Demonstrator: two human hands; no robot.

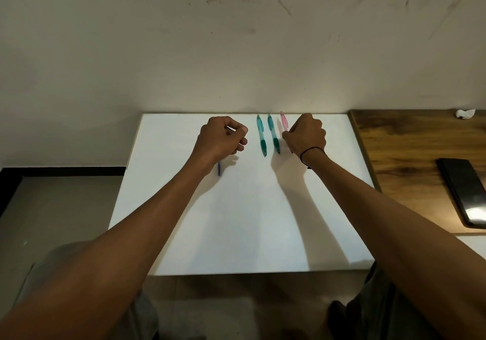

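My left grip (223, 137) is curled round a purple pen (219, 169), w/ its end poking out below the wrist. My right grip (305, 135) is clamped on a pink pen (284, 120) near the tabletop's (236, 221) far edge. Two teal pens (262, 135) lie btwn them, side by side.

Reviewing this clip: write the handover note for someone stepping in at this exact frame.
Left hand: fingers curled round a thin purple pen; only its near end shows under the wrist.
Right hand: pinches a translucent pink plastic pen near the far edge of the white tabletop.
Done: left teal plastic pen and right teal plastic pen lie side by side between the hands, apart, dark grips nearest the person.
To do: probably lay the pink and purple pens into that row.
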